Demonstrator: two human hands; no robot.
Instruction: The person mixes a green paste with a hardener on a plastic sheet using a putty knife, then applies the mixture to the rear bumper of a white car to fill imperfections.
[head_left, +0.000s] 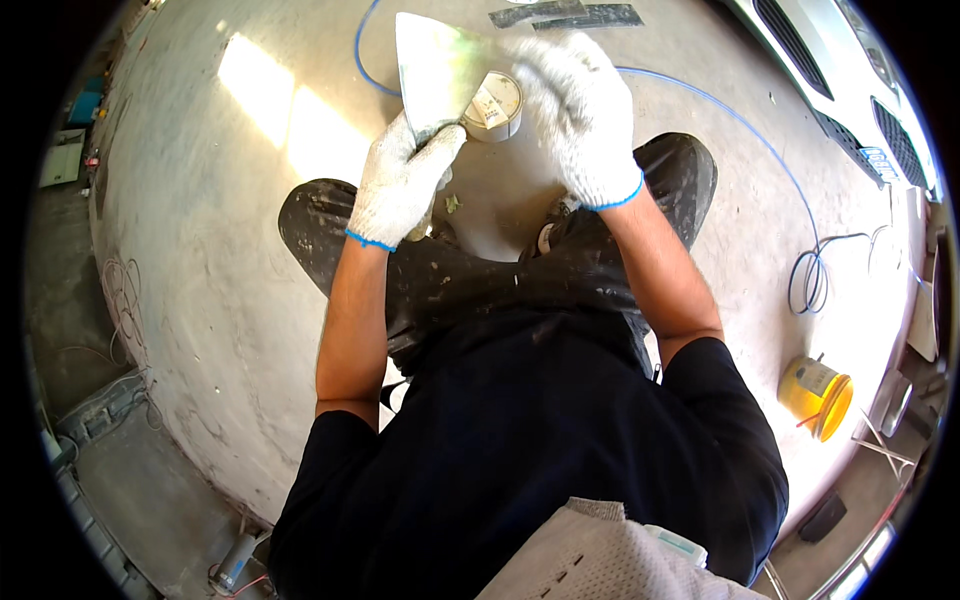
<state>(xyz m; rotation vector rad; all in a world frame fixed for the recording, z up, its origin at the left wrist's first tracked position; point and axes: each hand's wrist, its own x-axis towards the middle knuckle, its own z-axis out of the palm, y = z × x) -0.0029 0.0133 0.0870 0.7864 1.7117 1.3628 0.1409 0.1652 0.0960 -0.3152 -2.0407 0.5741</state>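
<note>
Pale concrete floor [225,280] spreads below; the left white-gloved hand [403,180] grasps a whitish-green tapered plate [432,75]; for the blurred right white-gloved hand [580,120], I cannot tell the grip.

Vehicle workshop: white car [835,85] with black slatted grilles [790,42], thin blue hose [765,142] beside it on grey concrete floor [720,230].

White knitted-cloth gloves [590,130], matt and rough; pale flat plate [430,75] at twelve o'clock, smooth-looking; round yellow plastic bucket [801,398] near four, glossy.
</note>
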